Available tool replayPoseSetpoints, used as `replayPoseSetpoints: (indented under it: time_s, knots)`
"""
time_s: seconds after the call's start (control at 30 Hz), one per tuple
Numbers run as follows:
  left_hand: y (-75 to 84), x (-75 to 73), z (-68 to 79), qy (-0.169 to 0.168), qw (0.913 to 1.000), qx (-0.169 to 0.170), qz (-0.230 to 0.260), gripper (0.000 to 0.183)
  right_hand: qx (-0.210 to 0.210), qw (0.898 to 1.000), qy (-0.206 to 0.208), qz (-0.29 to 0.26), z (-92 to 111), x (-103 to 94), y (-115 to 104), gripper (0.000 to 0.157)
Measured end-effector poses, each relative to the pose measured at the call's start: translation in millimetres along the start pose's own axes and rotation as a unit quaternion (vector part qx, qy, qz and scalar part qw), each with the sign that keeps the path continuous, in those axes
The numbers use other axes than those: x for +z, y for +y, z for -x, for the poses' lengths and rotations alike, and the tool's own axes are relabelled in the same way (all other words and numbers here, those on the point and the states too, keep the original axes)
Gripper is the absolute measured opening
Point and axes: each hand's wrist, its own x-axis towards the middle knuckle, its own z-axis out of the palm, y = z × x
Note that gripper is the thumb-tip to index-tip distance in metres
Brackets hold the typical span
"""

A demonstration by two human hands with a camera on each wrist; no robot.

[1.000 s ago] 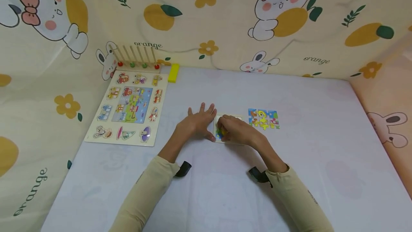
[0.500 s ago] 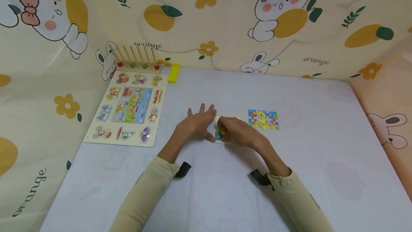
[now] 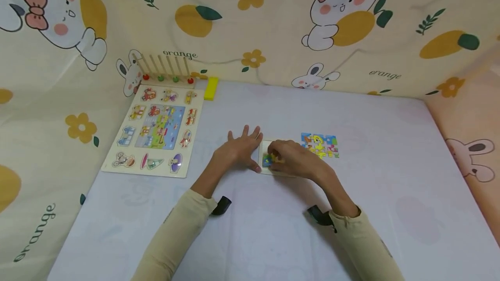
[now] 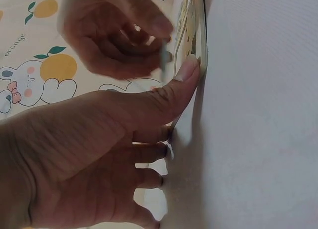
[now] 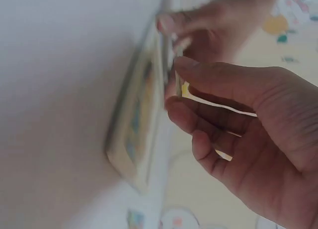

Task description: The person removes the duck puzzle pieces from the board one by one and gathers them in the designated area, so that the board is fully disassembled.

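Between thumb and fingertips, my right hand [image 3: 294,158] pinches a small jigsaw puzzle piece [image 3: 268,160], blue and green on its face. The right wrist view has this puzzle piece [image 5: 179,80] edge-on, lifted over a shallow wooden puzzle tray [image 5: 119,162]. My left hand [image 3: 237,148] lies beside the tray [image 3: 264,145] with its fingers spread on the table. Its thumb [image 4: 186,70] touches the tray's edge. My right hand covers much of the tray from above. Right of it lies a group of colourful puzzle pieces [image 3: 319,140] with a yellow figure, partly behind my right hand.
A large wooden picture board [image 3: 162,172] with vehicle-shaped pieces lies at the left. Behind it stands a wooden rack [image 3: 166,82] with upright pegs and red and green beads. A yellow block [image 3: 211,89] sits next to the rack. Printed cloth walls bound the white table.
My right hand has lifted a little and shifted slightly right, and the puzzle piece has come up off the tray in its fingertips. My left hand stays in place.
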Motion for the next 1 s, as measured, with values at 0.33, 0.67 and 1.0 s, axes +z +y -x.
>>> replayPoseSetpoints:
  time_s: [0.33, 0.67, 1.0]
  knots:
    - [2.2, 1.8, 3.2, 0.01, 0.9999, -0.005, -0.002, 0.115, 0.064, 0.994, 0.08, 0.041, 60, -36.4, 36, 0.017]
    - [-0.1, 2.8, 5.5, 0.005, 0.9999, -0.014, 0.004, 0.115, 0.069, 0.994, 0.051, 0.074, 70, -10.6, 48, 0.017]
    - [2.3, 1.1, 4.8, 0.006, 0.9999, -0.004, 0.009, 0.114, 0.106, 0.99, 0.06, 0.075, 68, -8.4, 49, 0.02]
